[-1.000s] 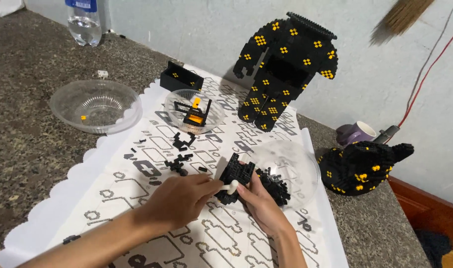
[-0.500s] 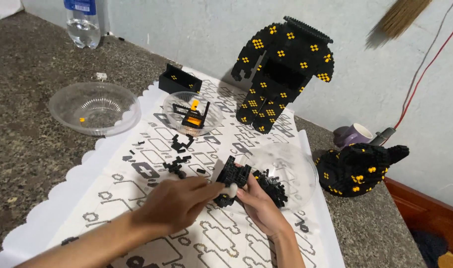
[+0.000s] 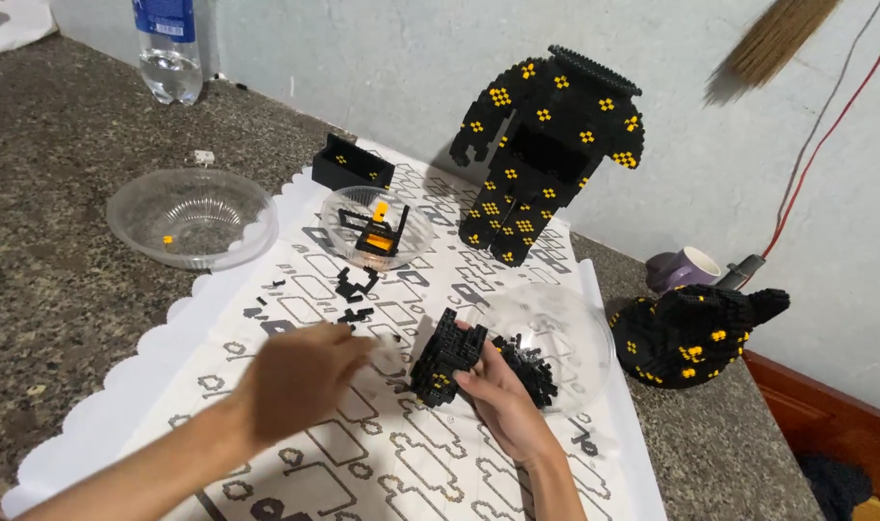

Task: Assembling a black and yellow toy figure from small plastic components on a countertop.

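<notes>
Left to right on the counter [image 3: 64,289]: bottle [image 3: 173,48], clear bowl [image 3: 192,218], and the left hand [image 3: 300,378], blurred over the printed sheet [image 3: 295,453], its fingers bunched with something pale at the tips, whether gripped cannot be told. Next, the right hand [image 3: 502,400], fingers [image 3: 471,379] closed on a black block piece [image 3: 446,355] held upright just above the sheet, against the rim of a second clear bowl [image 3: 565,333] of loose black bricks. Behind: small bowl [image 3: 376,226], black tray [image 3: 351,168], tall black-and-yellow figure [image 3: 546,145]; far right, brick head [image 3: 695,333], mug [image 3: 686,268].
</notes>
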